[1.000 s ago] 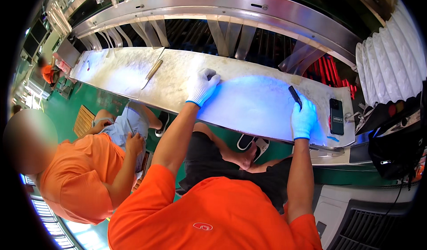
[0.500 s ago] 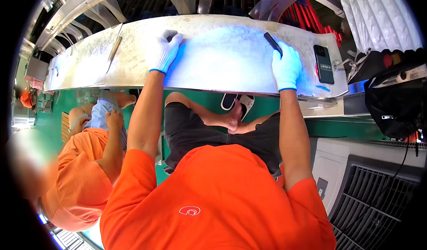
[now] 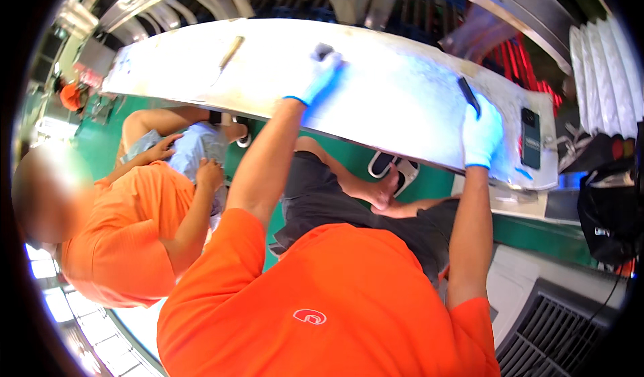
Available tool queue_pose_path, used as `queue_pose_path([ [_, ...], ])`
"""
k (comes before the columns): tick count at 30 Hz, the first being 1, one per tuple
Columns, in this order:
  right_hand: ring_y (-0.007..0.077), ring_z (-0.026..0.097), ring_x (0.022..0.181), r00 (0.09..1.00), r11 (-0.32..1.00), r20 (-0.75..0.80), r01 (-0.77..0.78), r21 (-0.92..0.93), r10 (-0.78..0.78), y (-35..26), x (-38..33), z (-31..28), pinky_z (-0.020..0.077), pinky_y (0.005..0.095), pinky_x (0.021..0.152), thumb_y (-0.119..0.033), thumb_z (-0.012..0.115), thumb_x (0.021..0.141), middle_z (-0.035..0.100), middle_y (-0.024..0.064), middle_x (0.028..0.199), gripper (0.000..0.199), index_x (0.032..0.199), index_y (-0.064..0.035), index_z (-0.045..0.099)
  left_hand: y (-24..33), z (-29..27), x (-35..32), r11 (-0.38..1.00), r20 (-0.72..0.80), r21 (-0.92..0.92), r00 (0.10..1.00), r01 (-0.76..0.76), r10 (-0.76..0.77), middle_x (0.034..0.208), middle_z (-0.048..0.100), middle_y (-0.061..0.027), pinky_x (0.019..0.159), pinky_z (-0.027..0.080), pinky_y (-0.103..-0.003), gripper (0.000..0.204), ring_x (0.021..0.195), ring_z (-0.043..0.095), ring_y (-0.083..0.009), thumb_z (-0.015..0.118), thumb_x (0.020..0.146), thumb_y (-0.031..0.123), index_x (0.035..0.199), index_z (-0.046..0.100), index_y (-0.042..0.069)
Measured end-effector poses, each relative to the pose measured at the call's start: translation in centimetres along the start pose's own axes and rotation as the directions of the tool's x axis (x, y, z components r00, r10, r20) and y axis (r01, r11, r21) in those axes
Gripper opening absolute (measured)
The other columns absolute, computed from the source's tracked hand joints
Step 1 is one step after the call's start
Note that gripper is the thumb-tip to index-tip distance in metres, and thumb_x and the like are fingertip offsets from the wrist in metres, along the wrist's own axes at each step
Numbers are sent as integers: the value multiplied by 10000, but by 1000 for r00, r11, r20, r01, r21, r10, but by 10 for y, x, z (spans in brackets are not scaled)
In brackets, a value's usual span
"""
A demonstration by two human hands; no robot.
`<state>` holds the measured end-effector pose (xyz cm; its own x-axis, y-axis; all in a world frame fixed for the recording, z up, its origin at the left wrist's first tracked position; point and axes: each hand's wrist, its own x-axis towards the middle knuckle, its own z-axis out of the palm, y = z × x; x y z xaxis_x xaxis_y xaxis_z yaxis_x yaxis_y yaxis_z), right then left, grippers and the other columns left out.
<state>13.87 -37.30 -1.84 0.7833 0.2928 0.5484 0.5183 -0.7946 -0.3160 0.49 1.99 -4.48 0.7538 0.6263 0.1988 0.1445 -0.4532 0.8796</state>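
Note:
My left hand (image 3: 320, 80), in a white knitted glove with a blue cuff, rests on the long pale worktable (image 3: 392, 112). Its fingers are curled. A small dark patch (image 3: 323, 50) shows at its fingertips; what it is I cannot make out. Farther right, my right hand (image 3: 481, 135), gloved the same way, is closed around a slim black stick-like tool (image 3: 469, 95) that points away to the upper left. Bright blue-white light falls on the tabletop between both hands.
A dark phone (image 3: 530, 139) lies right of my right hand, near a small blue scrap (image 3: 523, 174). A thin tool with a brownish handle (image 3: 231, 51) lies at the left. A person in orange (image 3: 134, 229) sits to my left. A black bag (image 3: 609, 209) hangs at the right.
My view has swung and tilted, so the table now slopes down to the right. Both hands keep nearly the same places on the table. More of the seated person's legs shows.

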Motion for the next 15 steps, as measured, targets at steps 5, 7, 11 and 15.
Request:
queue_pose_path([
  [5,396,673,1100,1000,1000,5,-17,-12,17,11,-4,2,521,514,975,-185,699,924,740,178,1173,344,1254,-98,744,26,-2,-6,985,-5,170,1000,-27,28,1061,746,-198,963,546,-421,312,1041,708,-313,724,925,281,1089,744,16],
  [7,384,675,1155,996,998,49,-68,-10,69,14,-3,4,506,484,1041,-175,702,933,738,186,1220,379,1293,-63,731,40,-11,-9,970,-15,213,993,-115,121,1056,754,-206,949,556,-422,310,1029,721,-333,732,891,265,1038,763,-6],
  [11,386,672,1178,993,995,85,-91,35,87,12,-1,6,503,474,1060,-170,703,942,722,200,1268,412,1337,-55,703,43,-17,-12,967,-86,237,989,-98,121,976,770,-192,893,579,-452,275,940,739,-371,721,848,297,941,798,51],
  [15,384,667,1194,985,994,139,-108,5,106,11,2,4,502,469,1065,-155,709,948,718,199,1288,419,1350,-41,694,53,-21,-15,953,-81,290,990,-85,113,967,775,-178,875,585,-450,266,914,746,-367,717,849,290,959,803,63],
])
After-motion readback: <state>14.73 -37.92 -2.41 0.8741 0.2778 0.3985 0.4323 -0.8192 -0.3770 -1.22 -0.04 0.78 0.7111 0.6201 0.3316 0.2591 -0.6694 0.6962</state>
